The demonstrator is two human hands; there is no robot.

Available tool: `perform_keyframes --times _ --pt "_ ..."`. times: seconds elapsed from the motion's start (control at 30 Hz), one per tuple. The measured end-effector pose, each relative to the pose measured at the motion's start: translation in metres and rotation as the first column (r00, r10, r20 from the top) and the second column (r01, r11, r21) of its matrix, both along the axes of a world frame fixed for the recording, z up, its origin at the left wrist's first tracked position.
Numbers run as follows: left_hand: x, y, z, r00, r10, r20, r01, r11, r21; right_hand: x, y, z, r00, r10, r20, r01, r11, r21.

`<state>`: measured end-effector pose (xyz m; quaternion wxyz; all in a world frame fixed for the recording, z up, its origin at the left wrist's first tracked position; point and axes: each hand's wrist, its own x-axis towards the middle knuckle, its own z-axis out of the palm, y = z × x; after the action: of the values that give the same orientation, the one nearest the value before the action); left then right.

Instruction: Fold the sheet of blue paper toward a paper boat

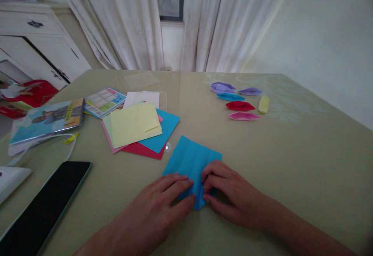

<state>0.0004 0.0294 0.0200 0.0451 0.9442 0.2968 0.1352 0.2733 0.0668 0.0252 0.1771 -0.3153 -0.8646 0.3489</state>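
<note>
A sheet of blue origami paper (186, 155) with lengthwise creases lies on the table in front of me. Its lower left is under my left hand (167, 201), whose fingers rest stretched out on the sheet. With curled fingers, my right hand (224, 192) pinches the sheet near its lower right edge, where a small fold rises. Part of that edge is hidden by the fingers. Farther off at the right lie folded paper boats: a red boat (240, 106), a pink boat (244, 116), a blue boat (230, 97) and several others.
Left of the sheet is a pile of coloured paper (134, 126), pale yellow on top. A black phone (46, 209), a white cable (72, 149) and a picture book (48, 120) occupy the left side. Curtains (122, 23) hang behind the table (291, 162).
</note>
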Motion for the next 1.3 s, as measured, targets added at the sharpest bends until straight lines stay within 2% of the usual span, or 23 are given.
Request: perform_keyframes --times 0.17,0.37,0.5,0.73,0.93,1.3 --pt "-0.003 -0.004 0.003 0.995 -0.094 0.020 0.096 0.991 -0.094 -0.001 -0.002 0.004 0.998 -0.058 0.001 0.058 0.998 -0.021" --pt "-0.002 -0.001 0.014 0.995 -0.095 0.025 0.098 0.972 -0.212 -0.003 -0.003 0.004 0.995 -0.096 -0.009 0.096 0.995 -0.011" --pt "-0.002 -0.002 0.015 0.995 -0.076 0.063 0.087 0.974 -0.210 -0.002 -0.003 0.001 0.995 -0.100 -0.024 0.099 0.995 -0.015" --pt "0.001 -0.003 0.019 0.997 -0.071 0.007 0.071 0.973 -0.221 -0.002 -0.004 0.001 0.993 -0.118 -0.011 0.118 0.993 -0.028" --pt "0.000 -0.004 0.014 0.996 -0.093 0.009 0.093 0.978 -0.185 -0.001 -0.003 0.001 0.994 -0.113 -0.007 0.113 0.993 -0.024" --pt "-0.005 0.000 0.020 0.996 -0.059 0.060 0.075 0.950 -0.304 0.001 -0.002 0.001 0.994 -0.108 -0.015 0.108 0.993 -0.039"
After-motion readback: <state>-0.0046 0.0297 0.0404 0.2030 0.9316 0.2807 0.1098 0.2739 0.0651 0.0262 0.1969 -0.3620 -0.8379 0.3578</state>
